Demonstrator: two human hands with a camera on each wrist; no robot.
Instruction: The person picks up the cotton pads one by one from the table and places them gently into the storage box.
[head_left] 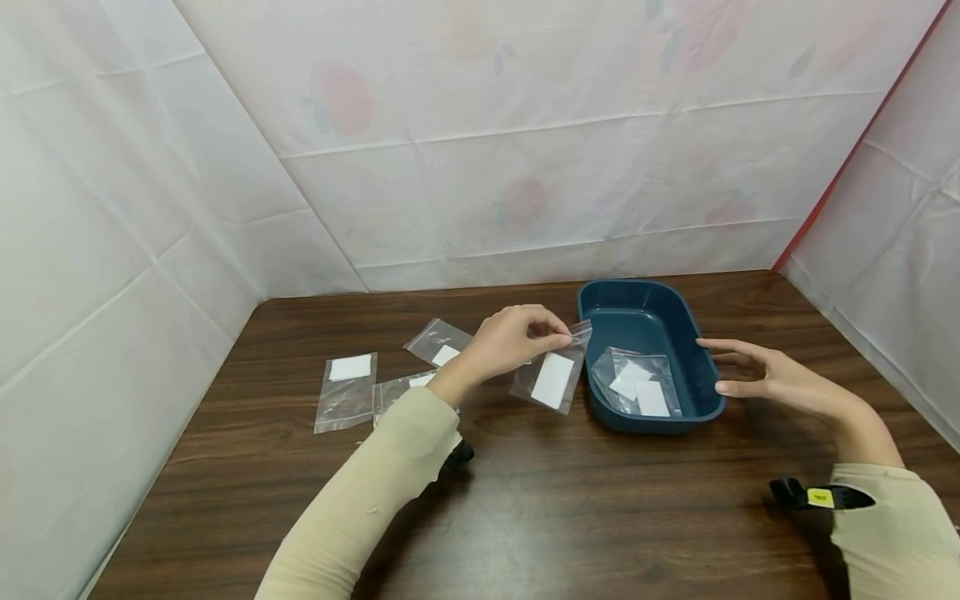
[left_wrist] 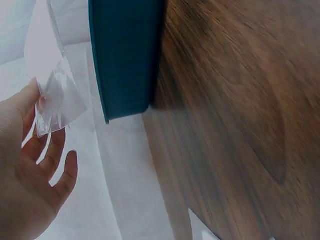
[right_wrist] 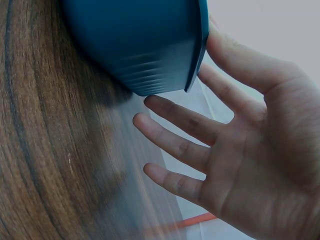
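My left hand (head_left: 517, 337) pinches a small clear zip bag (head_left: 572, 358) by its top edge, thumb against fingers. A white rectangular piece (head_left: 552, 379) shows inside it. The bag hangs just left of a dark blue plastic bin (head_left: 613, 429); in the left wrist view, the pinched bag (left_wrist: 62, 97) is beside the bin wall (left_wrist: 125, 65). On the bin's right side my right hand (head_left: 780, 379) touches the rim with thumb and index finger. Its other fingers are spread and straight in the right wrist view. Clear bags (head_left: 637, 385) with white pieces lie inside the bin.
Left on the brown wooden table (head_left: 562, 517) lie more clear bags with white pieces: one at far left (head_left: 347, 404), another farther back (head_left: 437, 337), a third (head_left: 390, 392) partly behind the left forearm. White sheets (head_left: 525, 167) hang around the table.
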